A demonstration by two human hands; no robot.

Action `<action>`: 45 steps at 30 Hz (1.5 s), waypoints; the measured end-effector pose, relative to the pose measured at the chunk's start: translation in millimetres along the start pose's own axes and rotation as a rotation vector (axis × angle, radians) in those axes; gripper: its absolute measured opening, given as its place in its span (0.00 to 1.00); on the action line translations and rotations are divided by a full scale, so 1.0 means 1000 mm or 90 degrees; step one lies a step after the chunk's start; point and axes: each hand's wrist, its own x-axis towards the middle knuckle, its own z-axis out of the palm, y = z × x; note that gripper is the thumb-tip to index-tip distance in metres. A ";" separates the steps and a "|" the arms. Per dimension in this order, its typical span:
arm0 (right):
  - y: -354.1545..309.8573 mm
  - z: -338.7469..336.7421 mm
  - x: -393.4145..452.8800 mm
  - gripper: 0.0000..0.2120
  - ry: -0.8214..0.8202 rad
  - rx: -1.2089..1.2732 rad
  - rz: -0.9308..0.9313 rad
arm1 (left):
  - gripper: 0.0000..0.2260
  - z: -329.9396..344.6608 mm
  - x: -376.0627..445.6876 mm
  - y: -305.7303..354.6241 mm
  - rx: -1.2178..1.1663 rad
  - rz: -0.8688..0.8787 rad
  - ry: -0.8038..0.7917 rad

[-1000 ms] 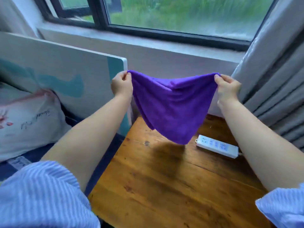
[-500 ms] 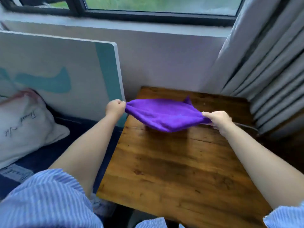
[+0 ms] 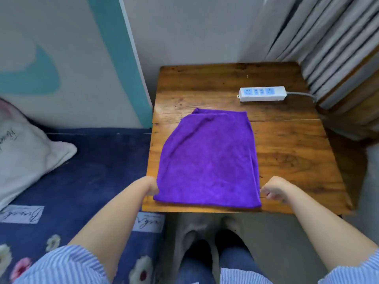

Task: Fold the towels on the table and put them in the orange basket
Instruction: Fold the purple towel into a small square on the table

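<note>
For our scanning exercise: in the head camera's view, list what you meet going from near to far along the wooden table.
Near edge of the brown wooden table → flat purple microfibre towel → white plastic power strip → far table edge.

from my feed i see short sleeves in pale blue-and-white pinstripe, the left sleeve (image 3: 59, 267) and the right sleeve (image 3: 352, 273) both ending above the elbow, forearms bare. below the wooden table (image 3: 287, 160), i make out dark blue jeans (image 3: 235, 263) and the shirt's striped hem between the arms.
</note>
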 end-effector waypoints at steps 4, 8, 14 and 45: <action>-0.021 -0.011 -0.005 0.09 0.144 -0.060 -0.110 | 0.17 -0.019 0.010 0.006 0.008 0.074 0.076; -0.060 -0.024 -0.002 0.12 0.206 -0.089 -0.196 | 0.15 -0.047 0.015 0.032 -0.011 0.115 0.150; -0.122 -0.051 0.020 0.10 0.249 -0.065 -0.295 | 0.13 -0.090 0.034 0.069 -0.008 0.153 0.205; -0.145 -0.146 0.098 0.08 0.117 -0.459 -0.439 | 0.17 -0.168 0.126 0.084 0.255 0.442 0.209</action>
